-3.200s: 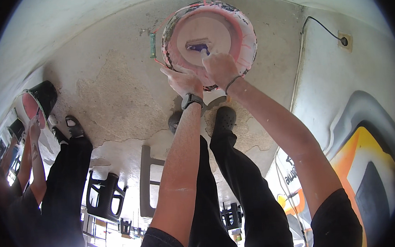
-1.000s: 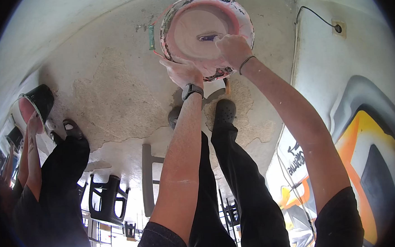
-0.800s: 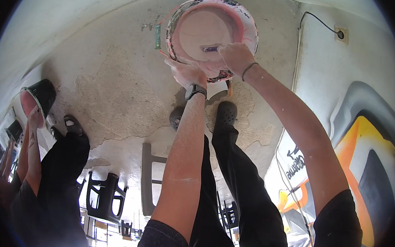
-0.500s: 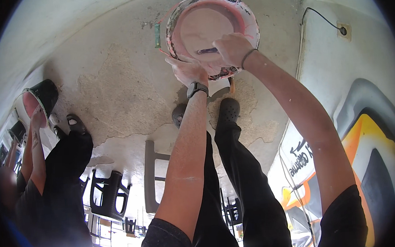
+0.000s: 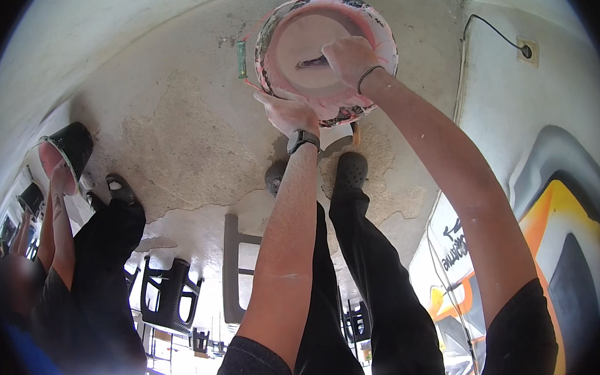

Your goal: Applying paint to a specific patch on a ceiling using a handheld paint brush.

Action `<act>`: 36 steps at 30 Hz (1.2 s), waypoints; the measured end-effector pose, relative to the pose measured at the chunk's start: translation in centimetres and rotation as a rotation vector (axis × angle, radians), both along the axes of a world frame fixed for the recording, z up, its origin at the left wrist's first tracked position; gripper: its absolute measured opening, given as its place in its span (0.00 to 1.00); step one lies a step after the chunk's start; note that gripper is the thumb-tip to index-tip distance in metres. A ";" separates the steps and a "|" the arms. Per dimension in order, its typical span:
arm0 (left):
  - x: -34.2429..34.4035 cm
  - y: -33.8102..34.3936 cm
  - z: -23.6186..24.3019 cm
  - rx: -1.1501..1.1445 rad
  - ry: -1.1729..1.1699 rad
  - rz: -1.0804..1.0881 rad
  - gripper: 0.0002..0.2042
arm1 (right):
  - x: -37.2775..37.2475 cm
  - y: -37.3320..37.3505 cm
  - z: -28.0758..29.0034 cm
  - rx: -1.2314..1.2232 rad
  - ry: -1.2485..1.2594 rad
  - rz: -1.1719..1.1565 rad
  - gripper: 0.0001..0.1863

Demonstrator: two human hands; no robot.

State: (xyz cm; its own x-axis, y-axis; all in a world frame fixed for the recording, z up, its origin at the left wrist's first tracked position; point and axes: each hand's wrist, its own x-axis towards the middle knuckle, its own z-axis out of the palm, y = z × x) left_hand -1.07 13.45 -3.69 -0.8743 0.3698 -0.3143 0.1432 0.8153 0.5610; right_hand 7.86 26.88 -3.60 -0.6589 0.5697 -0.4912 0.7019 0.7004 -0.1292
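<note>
A round bucket (image 5: 381,35), its rim crusted with white, pink and black smears, holds a smooth pinkish-beige mix (image 5: 298,40). Against the near left side of its rim, my left hand (image 5: 290,112) grips the bucket and steadies it; a watch is on that wrist. My right hand (image 5: 351,62) is closed over the mix, around a dark tool (image 5: 311,62) that shows only in part at its left. The tool's other end is hidden, and its exact kind cannot be made out. A green handle grip (image 5: 241,59) on a wire hangs at the bucket's left.
At the left another person (image 5: 106,268) holds a dark bucket (image 5: 74,150) with pink inside. Dark plastic stools (image 5: 169,295) stand behind, and a grey one (image 5: 231,267) is nearer my legs. On the right, a painted wall (image 5: 556,220) has a plugged-in black cable (image 5: 496,32).
My right hand and the dark tool have moved toward the far side of the bucket, through the mix. My left hand stays on the rim.
</note>
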 end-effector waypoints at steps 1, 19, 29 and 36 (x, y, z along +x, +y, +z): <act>0.1 0.1 0.1 -0.008 -0.019 0.007 0.20 | 0.2 0.2 0.0 0.020 0.021 -0.004 0.09; 0.9 -0.6 -0.8 -0.035 0.000 -0.010 0.19 | 1.5 -2.3 -1.7 0.242 0.197 -0.089 0.18; 0.5 0.2 0.0 -0.049 0.005 0.005 0.19 | 1.9 -7.7 -2.1 -0.001 0.115 -0.020 0.18; 0.2 0.5 0.4 0.019 0.011 0.007 0.22 | -1.3 -8.2 1.0 -0.173 0.114 -0.206 0.10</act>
